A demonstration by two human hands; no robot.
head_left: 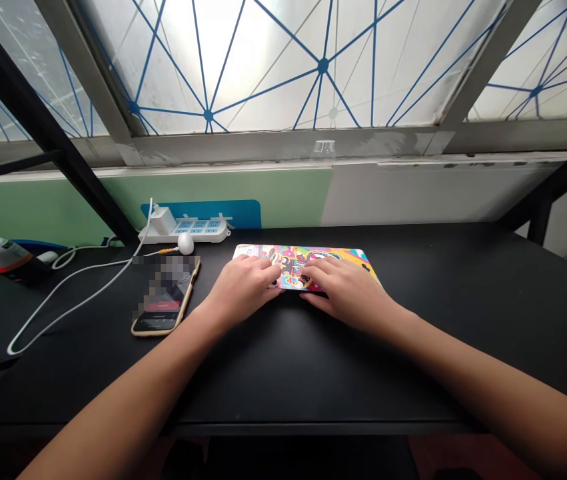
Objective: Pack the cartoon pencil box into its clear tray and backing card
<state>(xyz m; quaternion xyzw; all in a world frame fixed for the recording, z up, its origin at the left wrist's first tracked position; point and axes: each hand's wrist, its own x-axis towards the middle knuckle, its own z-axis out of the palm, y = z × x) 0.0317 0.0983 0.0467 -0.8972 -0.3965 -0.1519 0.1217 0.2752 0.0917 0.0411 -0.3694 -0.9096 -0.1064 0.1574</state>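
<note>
A flat rectangular thing with a bright cartoon print (292, 267) lies on the black desk (313, 373); it may be a closed laptop, though I cannot tell for sure. My left hand (243, 283) holds its left half, fingers bent over the top and thumb at the near edge. On the right half, my right hand (350, 290) grips in the same way, its thumb low at the near edge. Both hands cover part of the print. Left of my left hand lies a phone (166, 300) in a tan case, its screen lit and partly blurred.
A white power strip (203, 230) with a plugged-in charger (163, 220) stands by the wall. Its white cable (63, 310) loops over the desk's left side. A white-capped bottle (0, 253) lies at far left. Black frame bars (63, 147) rise at both sides, before a window.
</note>
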